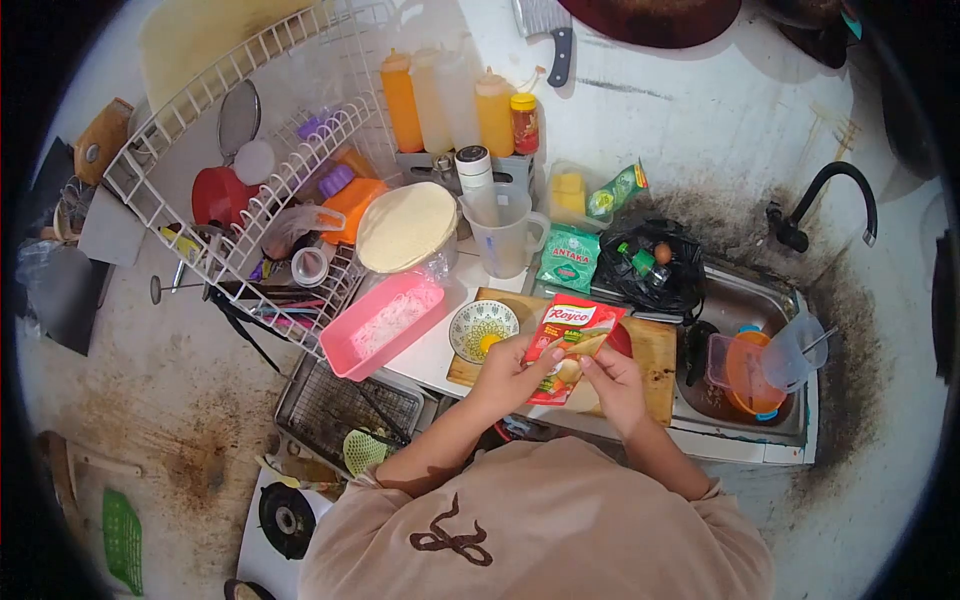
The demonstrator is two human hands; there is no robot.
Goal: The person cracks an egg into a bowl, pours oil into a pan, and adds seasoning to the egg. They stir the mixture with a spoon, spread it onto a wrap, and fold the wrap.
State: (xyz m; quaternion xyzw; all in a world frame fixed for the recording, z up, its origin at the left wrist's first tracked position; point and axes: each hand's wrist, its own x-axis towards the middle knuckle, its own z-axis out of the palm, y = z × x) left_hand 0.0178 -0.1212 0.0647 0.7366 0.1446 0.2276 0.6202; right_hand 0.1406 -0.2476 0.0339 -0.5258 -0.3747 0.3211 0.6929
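A white dish rack (268,205) fills the upper left, with a pink tray (385,325) below it on the white desk (422,352). Near centre, a patterned bowl (468,330) sits on a wooden chopping board (660,372). The left hand's (506,372) fingers grip the left side of a red "Royco" packet (572,335) held above the board, its long axis nearly upright, top tipped slightly right; a green "ANTAKA" packet (568,258) lies beyond. The right hand's (615,383) fingers pinch its right side. Far right: steel sink (808,425), black faucet (790,235), stained wall (850,330).
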